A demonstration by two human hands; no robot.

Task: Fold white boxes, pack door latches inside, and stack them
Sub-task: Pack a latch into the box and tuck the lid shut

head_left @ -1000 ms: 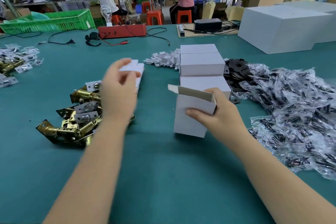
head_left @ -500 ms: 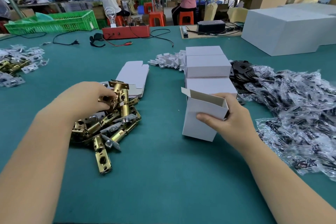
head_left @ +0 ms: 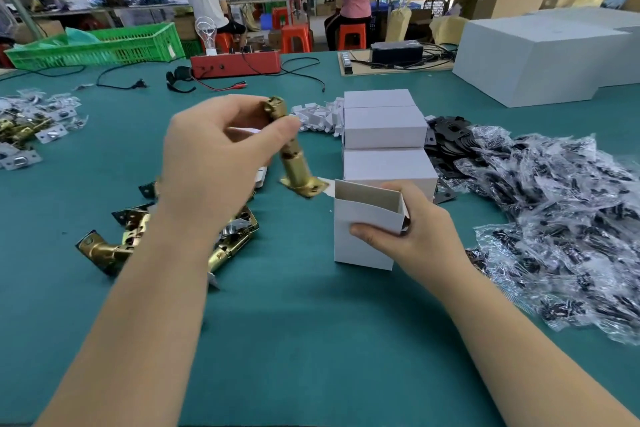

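- Left hand (head_left: 211,163) pinches brass latch (head_left: 291,152) mid-barrel, raised beside box (head_left: 363,229).
- Right hand (head_left: 415,236) grips the open box, upright on bench (head_left: 294,340).
- Latch likely heavy, rigid, slick; box light, crushable.

A worker's left hand (head_left: 221,163) holds a door latch (head_left: 291,149) above the table (head_left: 294,340), just left of an open box (head_left: 367,229) that the right hand (head_left: 415,236) steadies upright on the tabletop. A pile of latches (head_left: 166,236) lies beneath the left forearm, while closed boxes (head_left: 384,135) stand in a row directly behind the open one, with bagged parts (head_left: 554,218) heaped to their right. Farther back sit a crate (head_left: 97,45) at far left, a large carton (head_left: 540,55) at far right, and seated workers (head_left: 207,0) at benches beyond the table.
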